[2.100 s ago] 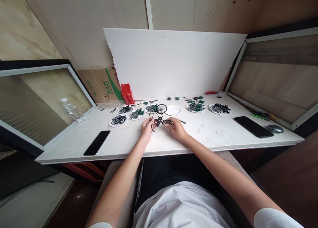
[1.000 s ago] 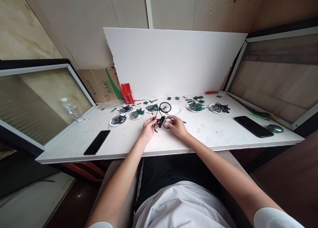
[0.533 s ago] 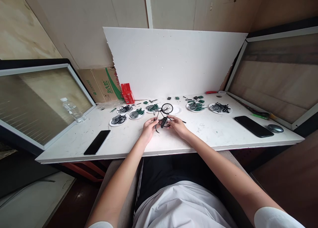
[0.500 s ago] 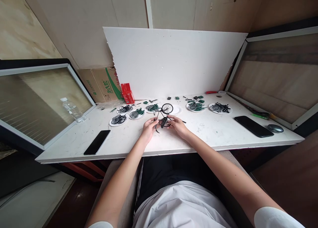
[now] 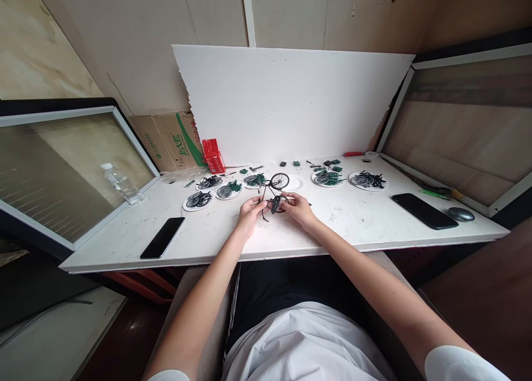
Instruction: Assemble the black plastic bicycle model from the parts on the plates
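A small black model bicycle (image 5: pixel 275 204) is held between my two hands, low over the white table (image 5: pixel 332 231). One spoked wheel (image 5: pixel 280 181) points away from me, in front of a white paper plate (image 5: pixel 296 183). My left hand (image 5: pixel 249 212) is closed on the bicycle's left side, thumb and fingers pinching a thin part. My right hand (image 5: pixel 300 210) grips it from the right, at the nearer wheel, which the fingers partly cover. A thin handlebar-like piece hangs down near my left fingertips.
Plates of black parts (image 5: pixel 198 200) and green parts (image 5: pixel 229 190) stand on the left; more green parts (image 5: pixel 327 178) and black parts (image 5: pixel 368 181) are on the right. Phones (image 5: pixel 162 238) (image 5: pixel 424 211) lie on both sides. A bottle (image 5: pixel 122 184) and red box (image 5: pixel 213 155) stand at the left.
Both hands have shifted slightly to the right with the model bicycle, and it has turned a little. My right fingers have moved about the nearer wheel. The plates have stayed in place.
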### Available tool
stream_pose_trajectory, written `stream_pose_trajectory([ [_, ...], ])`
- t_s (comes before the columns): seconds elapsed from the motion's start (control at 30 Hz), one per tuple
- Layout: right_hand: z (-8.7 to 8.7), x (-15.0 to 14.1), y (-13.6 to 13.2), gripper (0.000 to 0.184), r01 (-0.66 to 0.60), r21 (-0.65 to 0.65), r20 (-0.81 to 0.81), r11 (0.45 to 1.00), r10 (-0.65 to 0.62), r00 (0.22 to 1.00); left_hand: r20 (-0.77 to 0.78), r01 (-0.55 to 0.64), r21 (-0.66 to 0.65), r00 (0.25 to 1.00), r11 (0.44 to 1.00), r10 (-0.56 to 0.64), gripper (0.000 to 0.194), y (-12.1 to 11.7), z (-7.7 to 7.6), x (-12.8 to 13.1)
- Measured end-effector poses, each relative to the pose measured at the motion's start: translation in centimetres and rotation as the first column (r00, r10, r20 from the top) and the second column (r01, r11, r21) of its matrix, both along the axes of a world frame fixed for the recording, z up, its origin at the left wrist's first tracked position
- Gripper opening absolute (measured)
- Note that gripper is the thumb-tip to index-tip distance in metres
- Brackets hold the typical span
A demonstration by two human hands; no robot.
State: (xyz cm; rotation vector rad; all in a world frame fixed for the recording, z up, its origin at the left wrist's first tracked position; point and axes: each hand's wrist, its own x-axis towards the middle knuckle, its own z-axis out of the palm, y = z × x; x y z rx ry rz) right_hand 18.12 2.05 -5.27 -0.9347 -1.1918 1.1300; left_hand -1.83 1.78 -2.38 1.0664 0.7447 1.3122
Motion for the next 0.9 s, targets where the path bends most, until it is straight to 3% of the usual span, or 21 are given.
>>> stream_pose_trajectory([
  [0.23,-0.4,0.1,0.6,0.055,0.09,0.14,0.023,0.986,-0.094,0.995,-0.021,-0.071,0.078,0.997,0.994,0.073,0.049,0.3,-0.5,0.0],
  [0.37,-1.0,0.2,1.2,0.052,0.111,0.243,0.054,0.964,-0.127,0.99,-0.061,-0.128,0.214,0.988,0.968,0.144,0.047,0.7,-0.9,0.3],
  [0.6,-1.4,0.1,1.6,0.043,0.137,0.352,0.089,0.926,-0.179,0.98,-0.164,-0.163,0.448,0.951,0.879,0.26,0.032,-0.1,-0.8,0.7],
  [0.9,-1.1,0.4,1.4,0.044,0.164,0.402,0.116,0.901,-0.228,0.967,-0.275,-0.17,0.705,0.829,0.688,0.486,0.017,-1.4,0.2,0.7],
])
